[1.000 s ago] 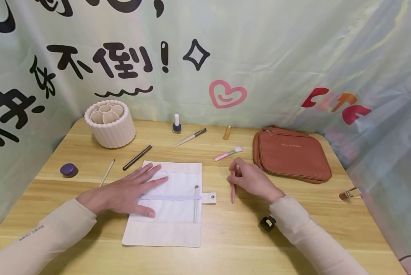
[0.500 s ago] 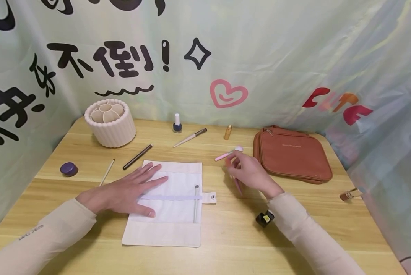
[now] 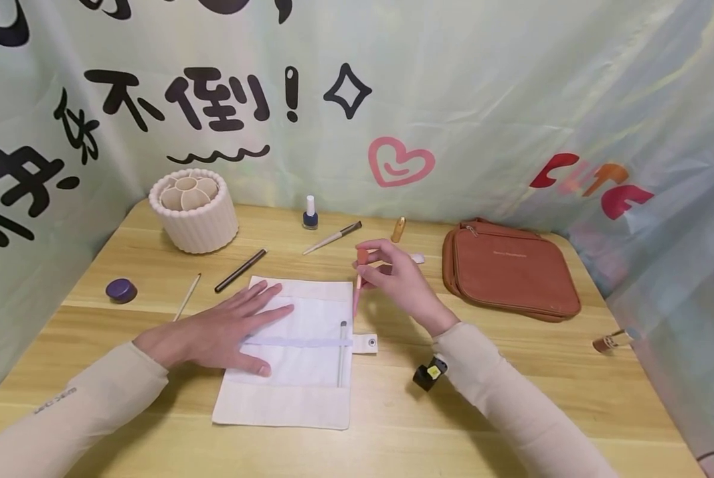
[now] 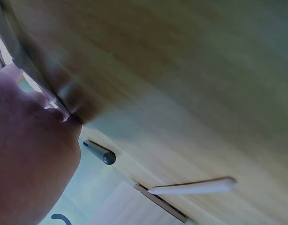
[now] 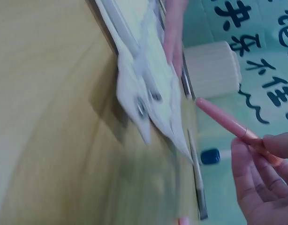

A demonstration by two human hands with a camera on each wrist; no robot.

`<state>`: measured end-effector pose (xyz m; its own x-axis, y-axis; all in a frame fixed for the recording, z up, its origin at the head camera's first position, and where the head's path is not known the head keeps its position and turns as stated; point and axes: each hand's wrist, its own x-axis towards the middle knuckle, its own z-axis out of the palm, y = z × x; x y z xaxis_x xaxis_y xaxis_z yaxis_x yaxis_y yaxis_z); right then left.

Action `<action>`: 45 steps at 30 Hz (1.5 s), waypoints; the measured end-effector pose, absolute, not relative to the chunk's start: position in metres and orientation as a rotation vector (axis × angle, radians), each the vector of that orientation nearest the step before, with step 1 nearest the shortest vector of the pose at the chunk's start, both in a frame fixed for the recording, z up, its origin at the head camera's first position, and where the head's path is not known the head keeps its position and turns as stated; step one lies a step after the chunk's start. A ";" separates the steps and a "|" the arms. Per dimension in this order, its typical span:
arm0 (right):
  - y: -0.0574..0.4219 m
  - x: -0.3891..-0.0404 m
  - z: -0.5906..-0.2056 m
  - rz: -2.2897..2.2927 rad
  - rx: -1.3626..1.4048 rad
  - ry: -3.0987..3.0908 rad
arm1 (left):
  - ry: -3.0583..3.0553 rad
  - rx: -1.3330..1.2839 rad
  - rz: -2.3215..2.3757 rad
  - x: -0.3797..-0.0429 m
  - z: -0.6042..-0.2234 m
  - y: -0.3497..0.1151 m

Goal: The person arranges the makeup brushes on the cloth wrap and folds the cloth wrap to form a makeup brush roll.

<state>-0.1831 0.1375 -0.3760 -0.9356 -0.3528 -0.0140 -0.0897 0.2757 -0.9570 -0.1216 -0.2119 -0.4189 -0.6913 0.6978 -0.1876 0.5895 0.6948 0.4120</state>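
Observation:
My left hand [image 3: 219, 335] rests spread on a white cloth brush roll [image 3: 281, 406] with a snap tab on its right side. A slim makeup brush [image 3: 341, 358] lies in the roll, under its pale elastic band. My right hand [image 3: 401, 282] pinches a pink-handled makeup brush [image 5: 221, 117] near its orange-red head, with the handle pointing down at the roll's upper right edge. In the right wrist view the brush's coppery part sits between thumb and fingers, and its head is hidden. Behind that hand, another makeup brush [image 3: 417, 258] is mostly covered.
A brown cosmetic bag [image 3: 515, 272] stands at the right, a lip gloss tube [image 3: 610, 341] beyond it. Along the back are a white ribbed holder [image 3: 198, 226], nail polish [image 3: 310, 219], a brush [image 3: 333, 238] and a gold tube [image 3: 398, 230]. A dark pen [image 3: 240, 271] and purple jar [image 3: 121, 290] lie left.
My right hand has lifted the pink brush off the table and carried it left to the roll's edge, passing over the other pink brush. The left hand stays in place.

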 end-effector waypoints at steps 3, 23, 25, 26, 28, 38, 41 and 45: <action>0.128 -0.182 -0.379 -1.746 -0.401 2.277 | 2.575 1.005 0.454 -0.122 -0.418 -0.212; 0.114 -0.168 -0.404 -1.401 -0.515 2.234 | 2.582 0.992 0.473 -0.120 -0.416 -0.212; 0.114 -0.167 -0.405 -1.311 -0.569 2.299 | 2.578 0.988 0.470 -0.120 -0.417 -0.212; 0.114 -0.167 -0.405 -1.264 -0.597 2.330 | 2.576 0.988 0.469 -0.120 -0.417 -0.212; 0.114 -0.166 -0.404 -1.182 -0.645 2.378 | 2.576 0.996 0.457 -0.121 -0.417 -0.212; 0.113 -0.166 -0.401 -1.082 -0.738 2.356 | 2.574 0.989 0.435 -0.127 -0.416 -0.210; 0.110 -0.166 -0.400 -1.069 -0.756 2.351 | 2.574 0.981 0.435 -0.128 -0.416 -0.210; 0.108 -0.163 -0.399 -1.037 -0.780 2.338 | 2.561 0.979 0.442 -0.127 -0.417 -0.210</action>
